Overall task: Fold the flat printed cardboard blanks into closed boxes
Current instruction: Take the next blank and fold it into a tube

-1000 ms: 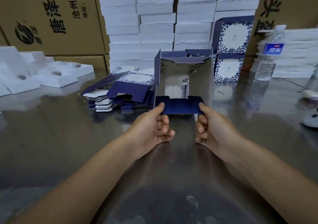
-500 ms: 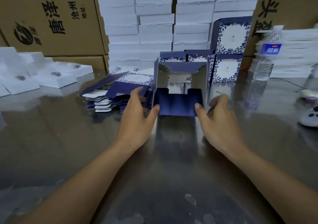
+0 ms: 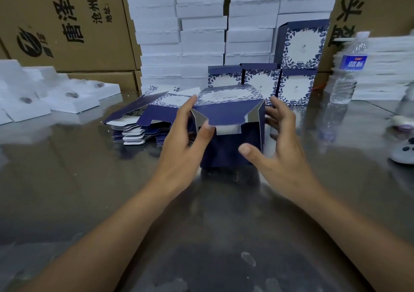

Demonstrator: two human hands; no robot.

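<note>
**A:** Where is the half-folded box (image 3: pixel 228 148) found, and how is it held?

**B:** It is stood on the glossy table (image 3: pixel 89 191) at the centre of the frame. Its left corner is gripped by the left hand (image 3: pixel 181 139), with fingers laid over the top edge and the thumb set against the front, under the hanging flap (image 3: pixel 226 114). The right hand (image 3: pixel 280 148) is spread wide at the right wall, thumb laid on the dark front. Whether its fingers touch the wall cannot be told.

**A:** Why is it flanked that way?

**B:** The walls are probably being kept square so that the flap, seen only half lowered, can be tucked in. The box is not yet closed.

**A:** And farther back?

**B:** A stack of flat blanks (image 3: pixel 139 121) is kept just left of the box, presumably within reach for the next fold. Finished boxes (image 3: pixel 295 85) are lined up behind, right of centre. White cartons (image 3: pixel 201 22) are piled high at upper centre, and brown shipping cartons (image 3: pixel 56 22) are seen at upper left. White trays (image 3: pixel 56 99) are laid at the left edge, and a water bottle (image 3: pixel 346 76) is stood at the right.
</note>
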